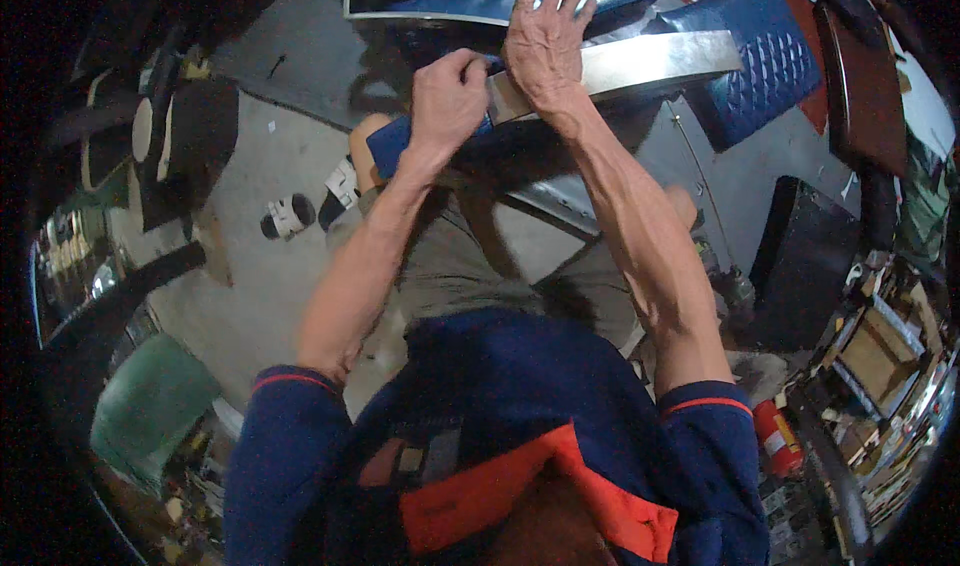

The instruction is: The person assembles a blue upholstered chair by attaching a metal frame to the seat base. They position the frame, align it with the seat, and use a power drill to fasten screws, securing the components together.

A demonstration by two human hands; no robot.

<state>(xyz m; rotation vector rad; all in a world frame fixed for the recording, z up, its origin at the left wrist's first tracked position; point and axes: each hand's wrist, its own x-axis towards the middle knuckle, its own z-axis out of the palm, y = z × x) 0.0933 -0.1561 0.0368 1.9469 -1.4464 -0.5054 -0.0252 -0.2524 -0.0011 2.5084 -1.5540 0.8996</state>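
A long, curved panel with a silver-grey face lies across in front of me at the top of the view. Glossy blue leatherette shows at its left end. My left hand is closed at that end, fingers curled in over the blue leatherette; their tips are hidden. Beside it my right hand rests on the panel with fingers stretched forward and slightly apart. A blue tufted cushion piece lies under the panel's right end. Beyond the hands is a blue piece with a pale curved frame.
White-strapped sandals stand on the grey floor to the left. A green chair back is at lower left. Dark red panels and a black block stand on the right, near a cluttered wooden box and a red canister.
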